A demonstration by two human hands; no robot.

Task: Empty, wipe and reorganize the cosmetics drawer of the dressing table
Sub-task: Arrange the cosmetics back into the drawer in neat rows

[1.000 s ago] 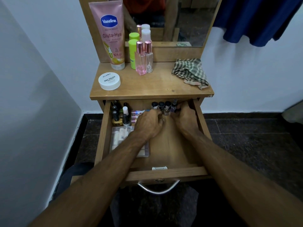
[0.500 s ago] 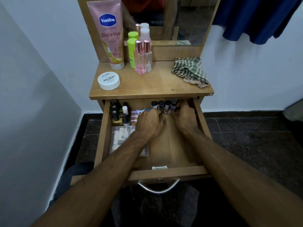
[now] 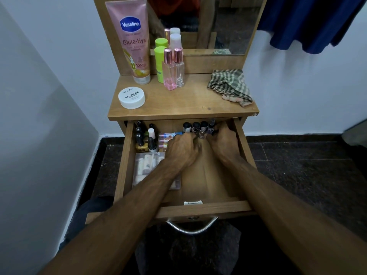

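1. Far back in the open drawer (image 3: pixel 127 165), I've got both hands working at a row of small dark-capped bottles (image 3: pixel 195 127) standing along the rear wall.
2. Left hand (image 3: pixel 181 148): fingers curled down at the near side of the row; whether they pinch a bottle I can't tell, the knuckles hide it.
3. Right hand (image 3: pixel 223 142): fingers bent around the right end of the row, tips out of sight, so I can't tell the hold there either.
4. Risk, as I judge it: the bottles stand touching, so nudging one could topple its neighbours.
5. More nail polish bottles (image 3: pixel 143 140) crowd the far left corner, with a clear box (image 3: pixel 148 167) nearer; my left forearm lies over that box and could drag it.
6. The checked cloth (image 3: pixel 230 86) sits on the tabletop (image 3: pixel 190 102), far right.
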